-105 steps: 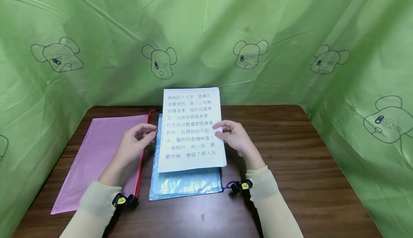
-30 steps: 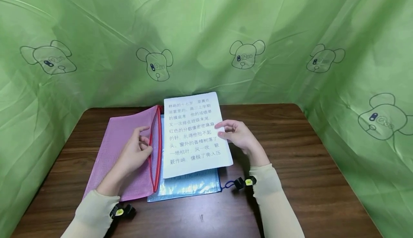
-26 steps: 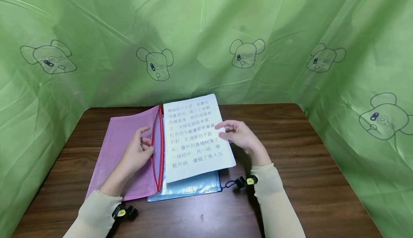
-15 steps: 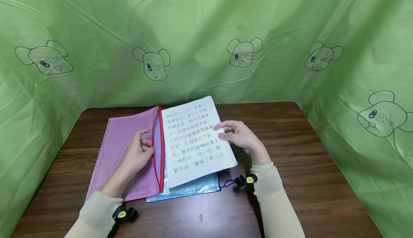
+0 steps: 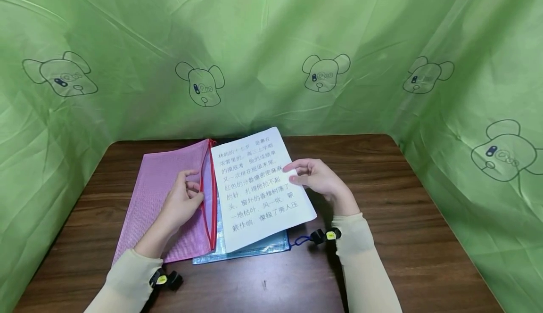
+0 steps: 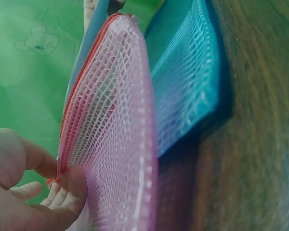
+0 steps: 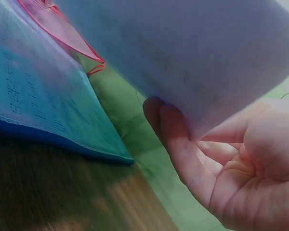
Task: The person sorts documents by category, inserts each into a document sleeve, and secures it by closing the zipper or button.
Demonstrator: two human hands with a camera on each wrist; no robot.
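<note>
A pink mesh zip pouch [image 5: 163,200] with a red zipper lies on the wooden table [image 5: 403,218], its right edge lifted. My left hand [image 5: 183,203] pinches the pouch's upper layer by the zipper, seen close in the left wrist view, where the pink mesh [image 6: 115,144] is held by my left hand [image 6: 53,187]. My right hand [image 5: 311,177] pinches the right edge of a white sheet of paper [image 5: 259,185] printed with Chinese text, its left edge at the pouch's opening. In the right wrist view the paper [image 7: 192,53] rests over the fingers [image 7: 176,139]. A blue mesh pouch [image 5: 254,247] lies beneath both.
Green sheeting with bear drawings [image 5: 326,72] walls the table on three sides. Bare wood spreads to the right of the paper and along the near edge. A blue cord loop [image 5: 299,241] lies beside the blue pouch's corner.
The left hand has taken the pink pouch's zipper edge and lifted it over the blue pouch. The paper has tilted, its left edge swinging toward the pouch's opening.
</note>
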